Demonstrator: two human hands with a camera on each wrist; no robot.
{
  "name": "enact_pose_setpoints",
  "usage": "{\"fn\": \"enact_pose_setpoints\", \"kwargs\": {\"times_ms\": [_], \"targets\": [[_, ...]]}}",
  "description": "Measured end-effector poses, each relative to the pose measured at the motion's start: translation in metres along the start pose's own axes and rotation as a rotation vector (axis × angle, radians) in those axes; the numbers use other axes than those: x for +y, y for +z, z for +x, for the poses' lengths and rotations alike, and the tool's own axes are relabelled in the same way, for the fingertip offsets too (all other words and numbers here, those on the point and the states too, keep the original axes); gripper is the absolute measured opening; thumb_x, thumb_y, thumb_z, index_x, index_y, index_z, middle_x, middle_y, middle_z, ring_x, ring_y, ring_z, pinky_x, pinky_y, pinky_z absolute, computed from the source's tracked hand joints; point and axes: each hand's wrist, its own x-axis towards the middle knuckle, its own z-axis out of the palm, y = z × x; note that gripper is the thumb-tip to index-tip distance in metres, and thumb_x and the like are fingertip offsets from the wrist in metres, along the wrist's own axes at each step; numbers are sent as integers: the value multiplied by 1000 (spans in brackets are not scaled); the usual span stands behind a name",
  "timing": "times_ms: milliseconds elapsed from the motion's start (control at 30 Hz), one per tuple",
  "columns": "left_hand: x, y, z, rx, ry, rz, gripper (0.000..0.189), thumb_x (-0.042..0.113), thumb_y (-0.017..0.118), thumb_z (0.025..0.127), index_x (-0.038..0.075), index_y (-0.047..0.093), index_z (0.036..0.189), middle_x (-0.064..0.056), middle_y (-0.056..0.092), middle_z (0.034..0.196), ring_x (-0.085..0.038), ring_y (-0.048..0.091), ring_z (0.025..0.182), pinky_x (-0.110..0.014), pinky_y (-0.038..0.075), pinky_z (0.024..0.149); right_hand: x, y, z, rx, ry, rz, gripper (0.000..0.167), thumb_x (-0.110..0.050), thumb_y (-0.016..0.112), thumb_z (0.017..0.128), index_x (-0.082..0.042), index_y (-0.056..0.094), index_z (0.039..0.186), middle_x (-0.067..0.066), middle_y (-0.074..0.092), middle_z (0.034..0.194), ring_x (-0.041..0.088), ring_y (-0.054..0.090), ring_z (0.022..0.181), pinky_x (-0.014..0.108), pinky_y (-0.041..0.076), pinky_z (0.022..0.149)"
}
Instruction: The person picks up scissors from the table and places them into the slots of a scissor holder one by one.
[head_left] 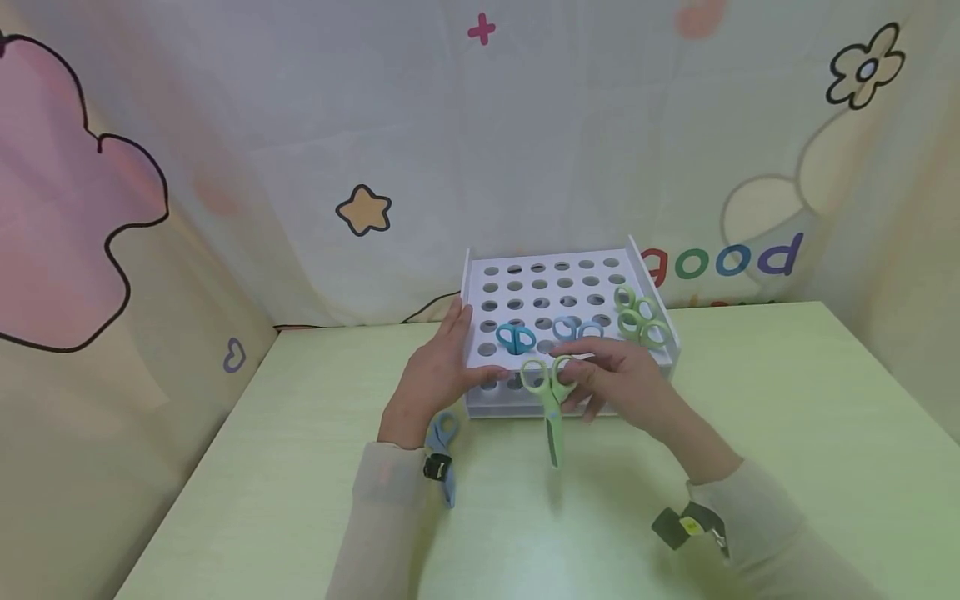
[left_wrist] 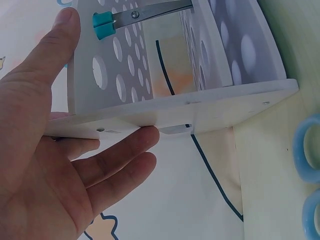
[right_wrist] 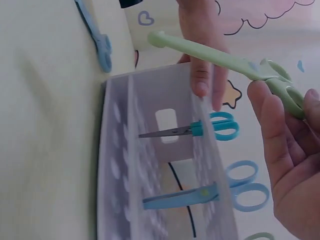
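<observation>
A white rack with rows of round holes stands on the table. My left hand grips its left side; in the left wrist view the thumb lies over the upper edge and the fingers touch the side panel. My right hand pinches green scissors by a handle loop, blades pointing down before the rack's front. Teal scissors and light-blue scissors sit blades-down through holes. Green scissors stand at the rack's right side, their blades hidden in the head view.
Another pair of blue scissors lies on the table beside my left wrist, partly covered by a wrist strap. A printed curtain hangs behind the table, and a dark line runs behind the rack's left side.
</observation>
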Motion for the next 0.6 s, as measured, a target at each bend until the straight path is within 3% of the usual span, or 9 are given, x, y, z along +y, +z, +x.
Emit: {"fn": "enact_pose_setpoints", "kwargs": {"times_ms": [333,467,600], "targets": [[1,0,0,-3,4,19,115,61,78,80,13,15,163,0,0,169,-28,45,138,-42,49,95,-26,-15,5,99,-9,2,23,-7,60,102,2,64,123,20,69,97,36,73,79,38,59,66],[1,-1,-1,1,14,14,114,59,79,81,12,15,163,-2,1,169,-29,44,138,-42,49,94,-36,-21,8,143,21,-20,22,-13,61,103,0,64,120,20,69,100,31,74,78,39,59,66],[1,-1,-2,5,12,13,114,58,80,80,12,16,163,-2,1,169,-29,44,139,-43,49,95,-47,-27,11,197,-1,-42,25,-16,62,103,-1,62,122,18,70,101,28,75,79,39,59,68]]}}
